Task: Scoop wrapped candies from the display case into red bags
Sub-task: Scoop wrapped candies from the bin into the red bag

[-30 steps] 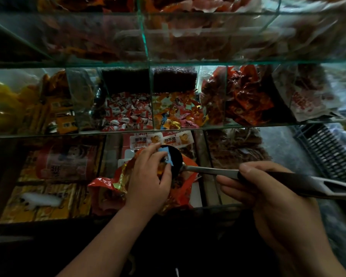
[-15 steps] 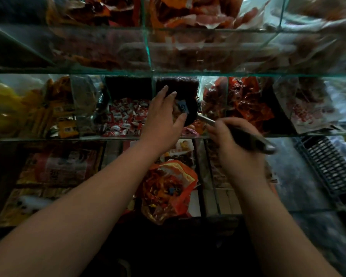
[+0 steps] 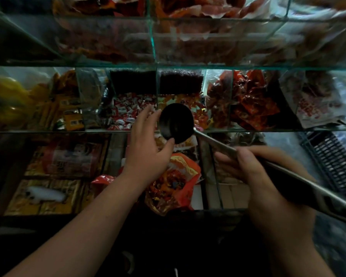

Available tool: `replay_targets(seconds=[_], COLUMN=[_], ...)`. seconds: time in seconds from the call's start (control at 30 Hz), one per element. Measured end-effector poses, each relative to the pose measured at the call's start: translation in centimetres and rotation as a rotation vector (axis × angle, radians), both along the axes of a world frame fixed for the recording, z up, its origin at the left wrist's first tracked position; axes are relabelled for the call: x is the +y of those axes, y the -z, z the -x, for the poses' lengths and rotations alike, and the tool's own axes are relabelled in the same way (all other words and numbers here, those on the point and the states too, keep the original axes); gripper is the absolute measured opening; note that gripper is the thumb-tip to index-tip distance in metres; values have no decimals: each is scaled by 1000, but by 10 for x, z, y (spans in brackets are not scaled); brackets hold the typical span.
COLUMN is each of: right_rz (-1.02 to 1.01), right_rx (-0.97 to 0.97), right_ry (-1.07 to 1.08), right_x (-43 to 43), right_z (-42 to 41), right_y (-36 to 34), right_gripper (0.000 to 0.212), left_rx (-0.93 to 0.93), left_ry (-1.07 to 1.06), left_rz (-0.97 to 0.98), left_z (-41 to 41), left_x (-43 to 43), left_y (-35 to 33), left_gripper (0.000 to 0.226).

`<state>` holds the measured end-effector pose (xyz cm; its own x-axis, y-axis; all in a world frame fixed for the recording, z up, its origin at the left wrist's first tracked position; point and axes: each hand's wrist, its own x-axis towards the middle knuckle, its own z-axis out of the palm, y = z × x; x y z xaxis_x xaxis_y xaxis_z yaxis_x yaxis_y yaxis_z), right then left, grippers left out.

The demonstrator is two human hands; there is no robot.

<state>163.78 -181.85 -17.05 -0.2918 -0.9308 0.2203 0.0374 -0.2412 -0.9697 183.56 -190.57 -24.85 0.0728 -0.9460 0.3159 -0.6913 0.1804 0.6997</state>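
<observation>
Since half a second ago your ladle [image 3: 176,122] has dropped back from the candies [image 3: 186,105], and its dark bowl now faces you, seemingly empty. Those orange-wrapped candies lie in a middle compartment of the display case [image 3: 208,67], just beyond the bowl and your left fingertips. Your left hand [image 3: 146,150] is loose, fingers relaxed, thumb against the bowl's lower rim, probably to steady it or guard against spills. Your right hand [image 3: 254,170] wraps the ladle's handle. Below both sits the red bag [image 3: 188,170], mouth up, likely placed to catch each scoop.
</observation>
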Motion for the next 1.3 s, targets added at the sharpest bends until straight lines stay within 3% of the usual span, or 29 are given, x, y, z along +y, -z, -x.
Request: replay_targets(seconds=[0.13,0.27,0.33,0.4,0.47,0.57,0.67,0.73,0.83,0.93,1.0,1.07,1.17,1.3], right_rz=[-32,-398,-295,-121,-40,-147,-248,-308,-380,-453,-547,-555,-546,-538], right_rx=[-119,-51,195,600,775,663,757,680,538,345,225,224,129,-6], right_ry=[-140,-276,-275,-248,-286,-311,-304,-291,-233,-212,-211,-203,-138,-72], right_x=[28,26,29,30,22,-2,-21,-26,-30,-32,-32,-29,-18,-9], right_z=[0,6,10,11,3,-24,-47,-58,-69,-65,-58,-56,-58,-56], right_y=[-21,-8,-2,4,23,65,114,131,138,135,134,135,133,117], right_gripper=[15,24,18,17,11,8,8,17,28,6,20,24,11,16], left_rx=[60,14,68,84,13,-68,-67,-60,-4,22,35,43,55,47], left_ry=[23,92,26,-69,-111,-103,-90,-91,-104,-87,-71,-65,-58,-58], left_rz=[-59,-135,-159,-168,-182,-262,-321,-341,-396,-408,-402,-390,-381,-382], left_z=[0,-7,-15,-23,-28,-29,-30,-32,-35,-36,-35,-35,-35,-36], left_x=[25,55,65,71,76,82,86,86,84,84,84,84,84,84], left_y=[1,17,27,35,44,58,67,71,72,73,73,73,73,71], left_gripper=[76,63,58,55,56,65,70,71,80,81,80,80,78,80])
